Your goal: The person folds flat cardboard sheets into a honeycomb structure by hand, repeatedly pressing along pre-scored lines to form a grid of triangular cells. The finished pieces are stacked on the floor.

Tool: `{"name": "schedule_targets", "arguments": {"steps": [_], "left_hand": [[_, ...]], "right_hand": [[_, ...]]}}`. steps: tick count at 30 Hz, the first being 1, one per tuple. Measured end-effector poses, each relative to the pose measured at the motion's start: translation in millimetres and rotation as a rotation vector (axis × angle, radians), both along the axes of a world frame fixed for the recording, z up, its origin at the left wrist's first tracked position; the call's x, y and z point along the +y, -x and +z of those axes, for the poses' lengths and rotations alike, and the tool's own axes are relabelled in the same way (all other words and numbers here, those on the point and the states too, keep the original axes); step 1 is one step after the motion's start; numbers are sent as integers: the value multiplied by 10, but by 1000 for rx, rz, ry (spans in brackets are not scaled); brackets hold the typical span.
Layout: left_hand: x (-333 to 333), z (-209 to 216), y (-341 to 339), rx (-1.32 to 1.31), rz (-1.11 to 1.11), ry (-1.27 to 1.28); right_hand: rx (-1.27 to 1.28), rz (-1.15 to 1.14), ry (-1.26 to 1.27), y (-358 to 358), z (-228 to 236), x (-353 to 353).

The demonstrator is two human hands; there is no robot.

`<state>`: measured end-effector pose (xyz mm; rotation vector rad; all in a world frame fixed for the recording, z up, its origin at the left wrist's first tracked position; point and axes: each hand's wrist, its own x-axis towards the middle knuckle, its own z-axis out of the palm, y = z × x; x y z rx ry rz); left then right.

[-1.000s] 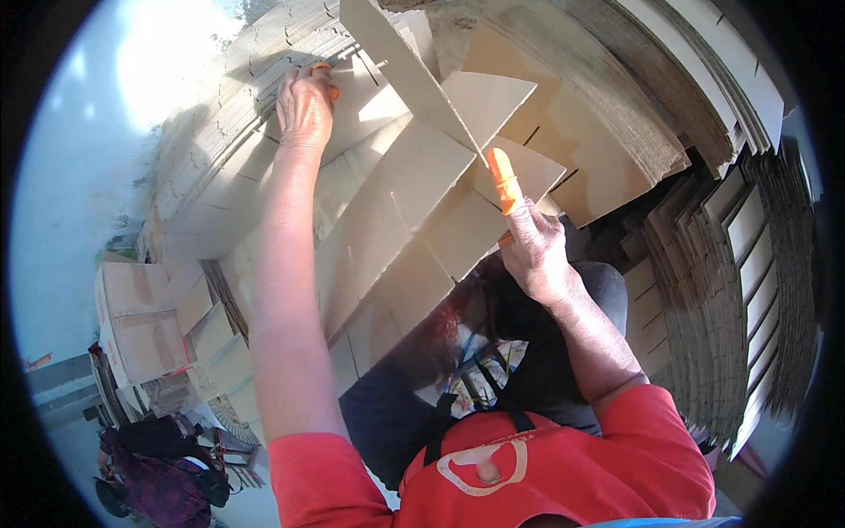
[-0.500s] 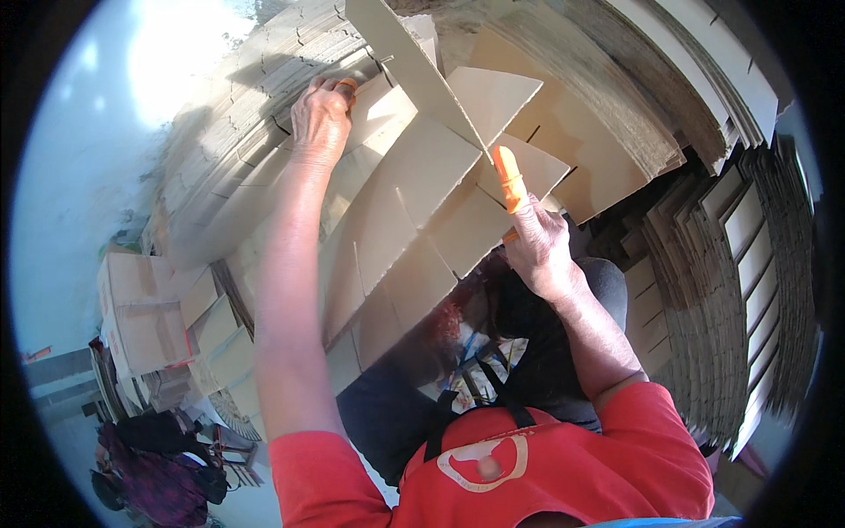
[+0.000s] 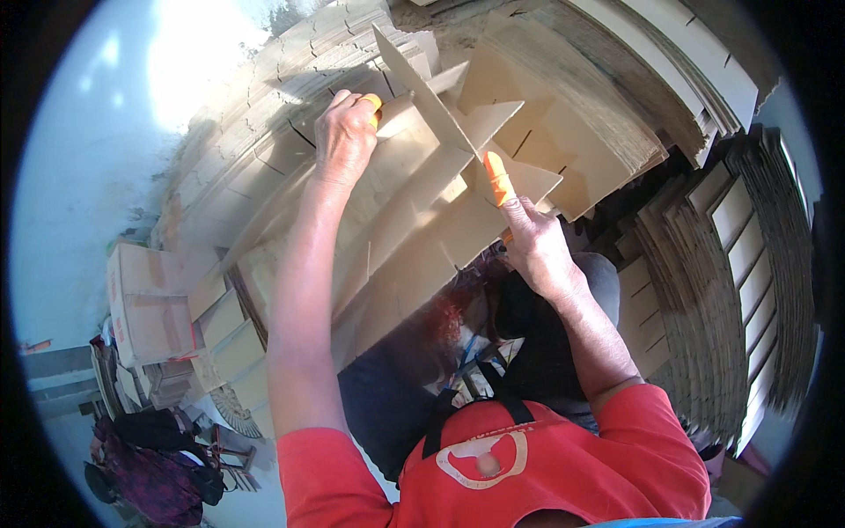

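Observation:
Several slotted cardboard divider strips stand upright before me, held across my lap. One cross strip (image 3: 421,92) runs through the slots of long strips (image 3: 414,255), meeting them just by my right thumb. My right hand (image 3: 539,246) is closed on the near right end of the long strips, its thumb in an orange finger cover (image 3: 498,179) and its other fingers mostly hidden behind the cardboard. At the far left, my left hand (image 3: 343,141) has its fingers curled at the upper edge of a cardboard strip; an orange cover (image 3: 373,110) shows on its fingers.
Slotted cardboard sheets (image 3: 572,106) are stacked behind the strips, with more stacks (image 3: 695,273) on the right. Another pile (image 3: 290,70) lies at the far left by the wall. A closed carton (image 3: 150,304) and dark clothing (image 3: 158,471) are at left.
My left hand has moved right and slightly nearer. The cross strip sits lower, and the long strips now stand steeper and further apart. My right hand has barely shifted.

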<state>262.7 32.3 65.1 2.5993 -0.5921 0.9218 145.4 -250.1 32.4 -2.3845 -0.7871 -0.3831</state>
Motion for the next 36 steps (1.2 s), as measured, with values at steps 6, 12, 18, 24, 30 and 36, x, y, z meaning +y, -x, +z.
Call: {"name": "schedule_targets", "arguments": {"steps": [6,12,18,24,30,36], "left_hand": [[-300,197,315,-2,-167,124],[-202,291,422,450,140,220],[0,308,731,392,115,291],[48,314,1690,249,161,203],[-2,104,2168,366,254,232],[-39,-5,2238,325,266,225]], "right_hand": [[215,-34,164,109,240,-74],[82,21,239,-53,477,-63],[231,53,495,-451,582,60],[-95,-130,47,-599,490,-454],[-282,-502,442,-882,183,-1108],[-89,-445,288,-1119,166,-1281]]}}
